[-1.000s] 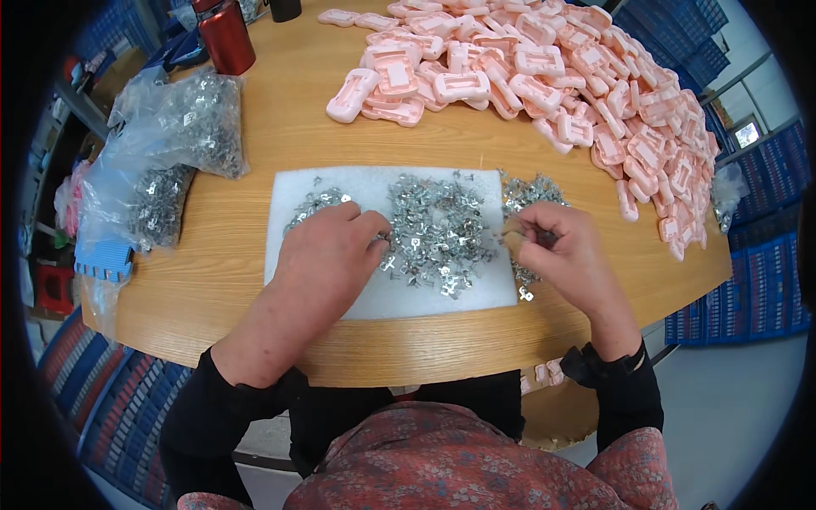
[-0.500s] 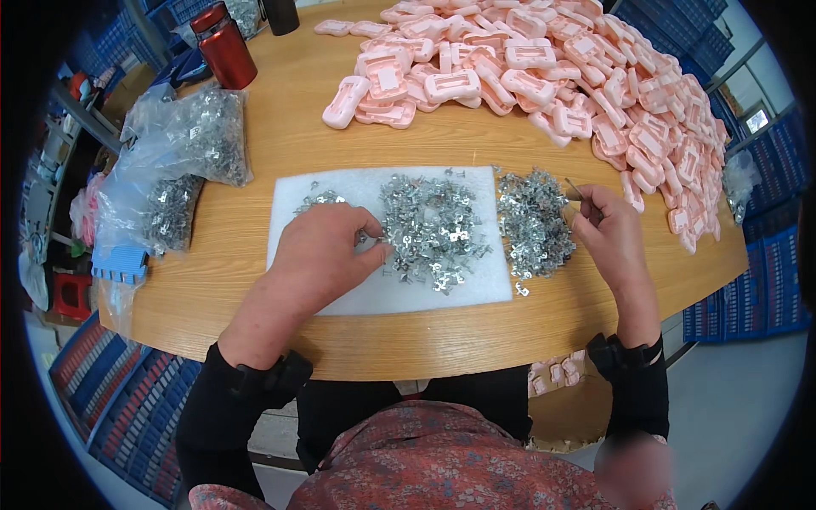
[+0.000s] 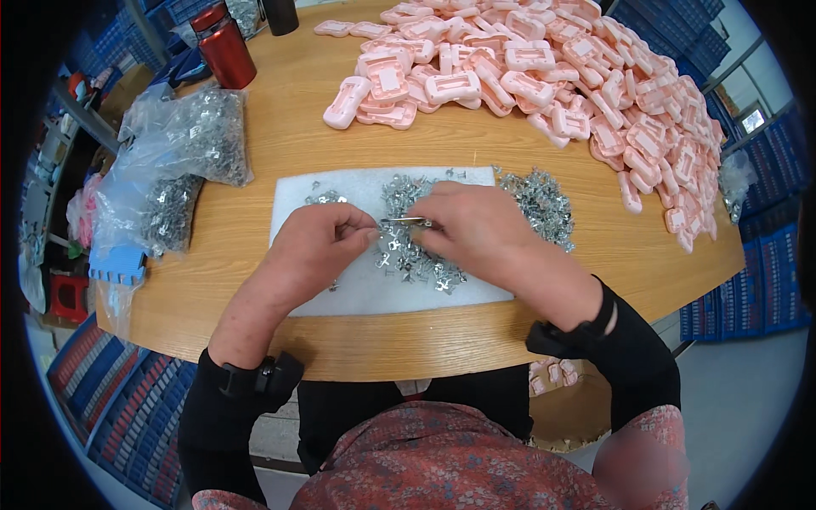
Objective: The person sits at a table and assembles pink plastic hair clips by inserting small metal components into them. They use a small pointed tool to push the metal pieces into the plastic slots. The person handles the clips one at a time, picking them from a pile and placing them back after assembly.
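- Small silvery metal pieces [image 3: 421,265] lie in a loose heap on the middle and right of a white foam sheet [image 3: 391,303]; the upper right of this heap is now covered by the person's hand, where half a second ago it lay in plain view.
- A thin metal tool [image 3: 406,221] now lies roughly level over that heap, its tip just beside the left fingertips; earlier it stood out to the right, beyond the other heap.
- The right hand [image 3: 466,223] has come across from the far side of the right-hand heap. Its fingers are closed around the tool, which sticks out toward the left.
- The left hand [image 3: 321,245] has stayed over the left part of the sheet, but its thumb and forefinger, parted before, are now drawn nearly together; whether a piece is pinched between them cannot be told.
- A smaller cluster of pieces [image 3: 327,197] shows beyond the left hand, partly hidden by it, much as before.
- The right-hand heap [image 3: 548,208], on the wooden table [image 3: 289,119] beside the sheet, is now partly screened by the right hand and forearm.
- Farther out, the pink plastic casings [image 3: 510,81], clear bags of metal pieces [image 3: 212,140] and red flask [image 3: 225,49] are unchanged.
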The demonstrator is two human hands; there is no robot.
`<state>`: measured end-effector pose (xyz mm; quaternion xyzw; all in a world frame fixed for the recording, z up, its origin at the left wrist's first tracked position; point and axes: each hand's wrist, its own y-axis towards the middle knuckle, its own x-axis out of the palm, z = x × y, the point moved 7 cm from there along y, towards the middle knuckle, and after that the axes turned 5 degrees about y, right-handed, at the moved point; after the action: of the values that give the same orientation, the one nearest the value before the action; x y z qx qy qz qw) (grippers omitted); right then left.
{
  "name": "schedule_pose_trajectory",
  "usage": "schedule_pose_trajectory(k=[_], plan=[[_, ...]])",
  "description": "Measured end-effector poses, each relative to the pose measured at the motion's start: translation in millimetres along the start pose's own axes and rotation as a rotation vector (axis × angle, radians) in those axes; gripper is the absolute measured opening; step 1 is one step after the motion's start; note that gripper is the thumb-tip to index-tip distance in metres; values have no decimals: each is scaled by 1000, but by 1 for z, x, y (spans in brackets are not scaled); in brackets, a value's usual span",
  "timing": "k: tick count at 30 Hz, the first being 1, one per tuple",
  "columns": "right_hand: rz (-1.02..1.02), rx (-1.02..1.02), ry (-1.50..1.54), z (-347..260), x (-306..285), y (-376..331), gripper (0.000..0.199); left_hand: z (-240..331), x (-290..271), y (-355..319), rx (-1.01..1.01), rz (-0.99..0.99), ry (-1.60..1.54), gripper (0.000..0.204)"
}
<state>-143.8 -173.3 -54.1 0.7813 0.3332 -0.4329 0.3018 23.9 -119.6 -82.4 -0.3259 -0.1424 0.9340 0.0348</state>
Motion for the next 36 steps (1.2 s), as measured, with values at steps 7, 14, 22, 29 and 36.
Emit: schedule_pose_trajectory(k=[7,14,22,29,36], plan=[[-127,44,-51,-3,20,20,15,-13,-9,-1,28,1,-23,23],[-122,330,381,17,2,1,19,-17,0,4,-30,-104,-212,29],[-29,403,591,27,-23,-28,18,13,21,8,-54,-284,-305,32],[152,551,577,73,-63,-89,19,77,46,39,176,-325,21,30],[215,574,581,86,-66,-118,19,62,50,49,49,-331,-41,30]])
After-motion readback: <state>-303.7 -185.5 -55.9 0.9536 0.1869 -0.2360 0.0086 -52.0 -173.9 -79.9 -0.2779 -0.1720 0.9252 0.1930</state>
